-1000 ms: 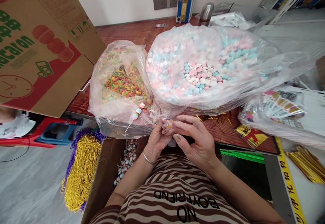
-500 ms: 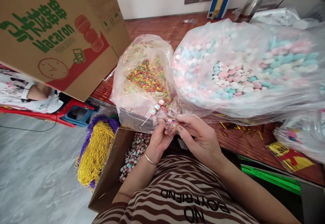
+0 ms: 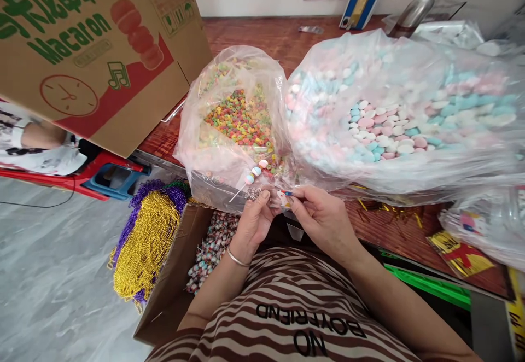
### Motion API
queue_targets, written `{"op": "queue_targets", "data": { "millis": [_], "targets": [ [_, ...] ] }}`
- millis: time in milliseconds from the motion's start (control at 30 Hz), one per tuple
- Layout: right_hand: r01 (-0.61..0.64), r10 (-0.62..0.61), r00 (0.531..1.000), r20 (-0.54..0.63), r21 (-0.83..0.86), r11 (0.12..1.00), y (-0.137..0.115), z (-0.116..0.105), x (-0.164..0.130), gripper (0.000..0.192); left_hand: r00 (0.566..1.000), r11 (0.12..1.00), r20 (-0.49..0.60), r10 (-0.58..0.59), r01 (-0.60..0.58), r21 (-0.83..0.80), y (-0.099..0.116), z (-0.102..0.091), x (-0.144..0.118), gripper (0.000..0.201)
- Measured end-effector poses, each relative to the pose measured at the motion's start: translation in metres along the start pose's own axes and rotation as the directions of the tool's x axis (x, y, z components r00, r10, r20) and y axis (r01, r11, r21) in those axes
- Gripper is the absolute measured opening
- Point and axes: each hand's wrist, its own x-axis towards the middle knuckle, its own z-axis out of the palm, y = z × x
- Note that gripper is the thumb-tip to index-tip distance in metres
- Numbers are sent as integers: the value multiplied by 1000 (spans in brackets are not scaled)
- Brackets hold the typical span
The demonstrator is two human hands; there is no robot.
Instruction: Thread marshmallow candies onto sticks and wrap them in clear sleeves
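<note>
My left hand (image 3: 254, 221) and my right hand (image 3: 320, 219) meet at the table's front edge, both pinching a small clear printed wrapper (image 3: 284, 198). A thin stick with pastel candies (image 3: 253, 175) threaded on it pokes out up and left from the left-hand fingers. Just behind the hands stand an open bag of small multicoloured ring candies (image 3: 240, 118) and a bigger bag of pink, blue and white candies (image 3: 383, 127).
A cardboard box (image 3: 176, 274) with finished candy sticks sits below my left hand. Yellow and purple bead strands (image 3: 143, 241) hang beside it. A large Macaron carton (image 3: 94, 50) stands at left. Printed wrappers and gold twist ties (image 3: 463, 252) lie at right on the wooden table (image 3: 254, 36).
The camera view has swung left and down. Both hands stay together at the table edge, the fingers working the wrapper a little closer to the candy stick.
</note>
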Motion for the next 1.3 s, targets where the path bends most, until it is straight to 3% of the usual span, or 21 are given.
{"op": "queue_targets", "data": {
  "millis": [133, 267, 367, 467, 633, 1033, 1300],
  "targets": [
    [-26, 27, 999, -27, 24, 999, 1, 3, -1, 21, 995, 999, -91, 32, -33, -11, -1, 2, 2, 33],
    [-78, 85, 996, -16, 258, 963, -2, 1, -3, 19, 987, 991, -105, -119, 111, -74, -2, 4, 4, 41],
    [-23, 52, 996, -76, 341, 940, -6, -3, -6, 11, 976, 977, -134, -169, 148, -156, -3, 7, 5, 37],
    [82, -50, 992, -118, 284, 955, -9, -7, -9, 17, 970, 970, -166, -176, 143, -198, -3, 9, 6, 34],
    [165, -152, 985, -86, 176, 971, -8, -7, -11, 21, 968, 974, -182, -174, 142, -176, -5, 11, 6, 36],
    [170, -152, 980, -129, 140, 976, -7, -9, -6, 22, 981, 988, -150, -121, 104, -116, -13, 8, 11, 30],
    [222, -218, 960, -174, 2, 975, 0, -4, -8, 27, 986, 993, -136, -97, 87, -80, -14, 11, 12, 32]
  ]
}}
